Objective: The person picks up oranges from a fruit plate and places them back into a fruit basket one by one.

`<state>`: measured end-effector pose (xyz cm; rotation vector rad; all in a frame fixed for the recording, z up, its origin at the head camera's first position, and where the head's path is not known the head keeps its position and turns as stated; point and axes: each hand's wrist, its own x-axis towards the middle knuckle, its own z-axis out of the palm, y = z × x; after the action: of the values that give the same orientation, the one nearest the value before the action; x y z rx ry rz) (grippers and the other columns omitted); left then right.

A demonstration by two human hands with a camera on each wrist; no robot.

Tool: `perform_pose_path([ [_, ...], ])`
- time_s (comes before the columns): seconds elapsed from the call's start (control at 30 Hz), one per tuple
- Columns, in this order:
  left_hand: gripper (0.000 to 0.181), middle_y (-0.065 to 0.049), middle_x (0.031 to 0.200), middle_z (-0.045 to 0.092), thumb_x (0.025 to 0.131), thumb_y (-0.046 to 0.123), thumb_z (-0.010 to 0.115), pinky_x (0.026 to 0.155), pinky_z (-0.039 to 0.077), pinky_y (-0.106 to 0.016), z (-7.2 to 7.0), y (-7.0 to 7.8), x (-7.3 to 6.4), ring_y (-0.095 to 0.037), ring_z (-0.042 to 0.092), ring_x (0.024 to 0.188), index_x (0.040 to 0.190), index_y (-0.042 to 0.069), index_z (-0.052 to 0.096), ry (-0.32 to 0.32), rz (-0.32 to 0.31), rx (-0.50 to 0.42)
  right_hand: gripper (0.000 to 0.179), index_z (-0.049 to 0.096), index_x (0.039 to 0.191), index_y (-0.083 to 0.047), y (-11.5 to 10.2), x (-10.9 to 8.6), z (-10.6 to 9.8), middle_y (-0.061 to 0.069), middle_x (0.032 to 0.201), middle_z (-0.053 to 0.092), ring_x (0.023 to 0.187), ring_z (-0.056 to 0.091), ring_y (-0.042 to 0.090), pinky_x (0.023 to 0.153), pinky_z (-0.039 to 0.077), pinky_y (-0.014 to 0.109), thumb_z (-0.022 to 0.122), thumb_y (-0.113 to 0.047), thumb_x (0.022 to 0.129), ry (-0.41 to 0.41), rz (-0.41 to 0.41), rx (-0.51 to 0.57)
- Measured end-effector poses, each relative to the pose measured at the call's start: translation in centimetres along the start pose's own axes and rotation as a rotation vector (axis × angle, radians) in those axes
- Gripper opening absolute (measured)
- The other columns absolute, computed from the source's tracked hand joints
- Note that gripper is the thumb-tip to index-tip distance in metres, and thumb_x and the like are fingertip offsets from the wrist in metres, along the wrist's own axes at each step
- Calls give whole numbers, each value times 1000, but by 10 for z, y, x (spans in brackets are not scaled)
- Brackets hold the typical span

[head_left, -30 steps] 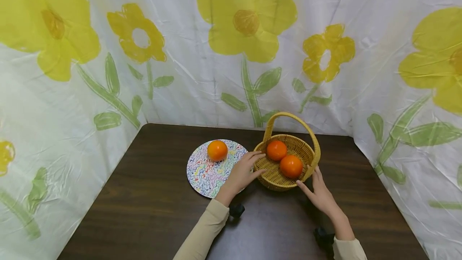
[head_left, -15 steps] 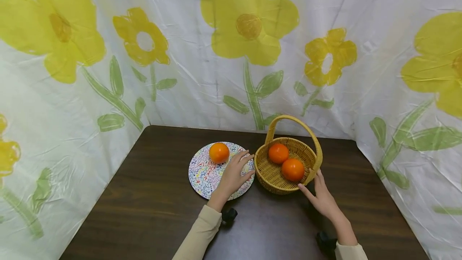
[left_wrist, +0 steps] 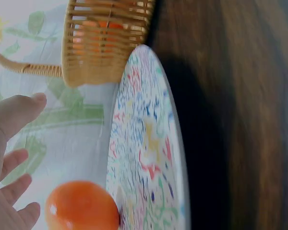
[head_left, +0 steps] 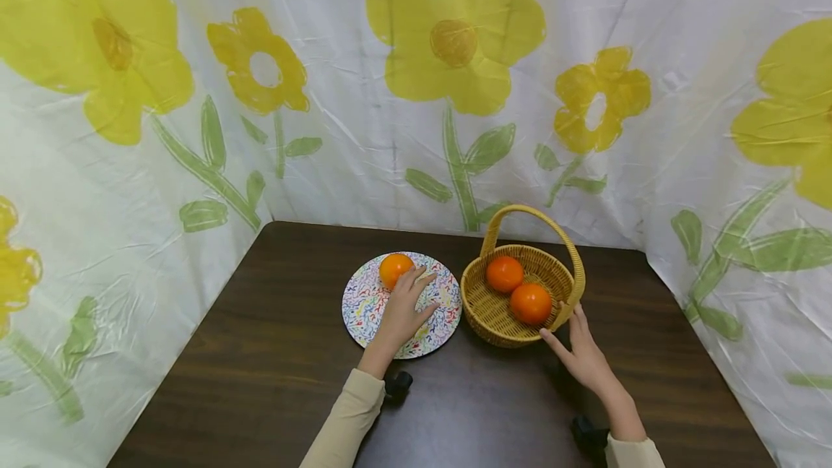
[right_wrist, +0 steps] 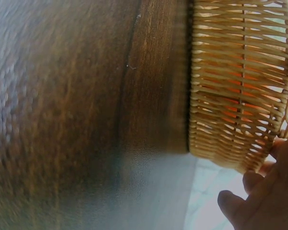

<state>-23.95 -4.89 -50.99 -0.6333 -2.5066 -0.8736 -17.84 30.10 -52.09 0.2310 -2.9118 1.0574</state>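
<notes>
A round, glossy orange fruit (head_left: 396, 271) lies toward the back of a round plate (head_left: 364, 309) patterned with coloured squiggles. My left hand (head_left: 401, 313) is over the plate with its fingers spread, fingertips close beside that fruit in the head view. In the left wrist view, its thumb and fingers hold nothing beside the fruit (left_wrist: 82, 206). A wicker basket (head_left: 487, 320) with an arched handle stands to the right of the plate, holding two similar fruits (head_left: 531, 303). My right hand (head_left: 588, 356) rests its extended fingers and thumb against the basket's right side, near the handle base.
The dark wooden table (head_left: 260, 367) has its back edge just behind the plate and basket. A white curtain (head_left: 338, 165) with yellow flowers hangs around the back and sides. A small black device (head_left: 398, 385) sits at the left wrist.
My left hand has moved away from the basket's left rim, leftward over the plate to the fruit. The right hand stays at the basket. The head view has shifted slightly.
</notes>
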Motion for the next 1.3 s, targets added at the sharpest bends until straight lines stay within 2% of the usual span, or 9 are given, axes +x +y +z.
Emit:
perform_pose_path([
  [0.27,58,-15,139,42,78,20,75,100,38,-52,-7,-16,-1,-34,34,131,131,10,52,71,-76,-18,76,5,150,-16,2,2,0,9,154,-14,133,18,50,88,30,72,50,-42,94,6,-11,-5],
  [0.57,57,-15,141,39,79,20,74,98,41,-50,-9,-24,0,-34,33,131,130,7,52,100,-137,-35,76,6,150,-14,1,2,-2,10,154,-14,133,18,50,89,29,72,49,-41,94,8,-10,-6],
  [0.73,64,-16,143,34,77,17,76,98,41,-50,-9,-29,0,-35,32,132,133,6,47,125,-207,-48,76,6,150,-14,2,2,-1,9,154,-13,133,19,50,89,30,71,49,-42,94,8,-8,-11],
  [0.97,78,-21,146,27,77,21,76,97,40,-54,-10,-34,4,-39,32,130,141,7,35,83,-289,-61,76,9,150,-12,4,3,1,7,155,-12,133,20,48,87,33,70,50,-42,93,22,-21,-15],
  [1.17,83,-19,148,23,78,21,76,99,38,-55,-9,-38,9,-39,28,132,145,11,28,49,-320,-84,76,11,149,-8,4,4,1,7,155,-12,133,20,48,87,33,70,51,-41,93,29,-29,-21],
  [1.3,83,-19,149,22,78,22,75,99,37,-56,-10,-39,12,-40,27,133,146,10,28,33,-332,-93,77,9,150,-11,4,4,1,8,155,-12,133,21,48,87,33,70,51,-42,93,23,-24,-23],
])
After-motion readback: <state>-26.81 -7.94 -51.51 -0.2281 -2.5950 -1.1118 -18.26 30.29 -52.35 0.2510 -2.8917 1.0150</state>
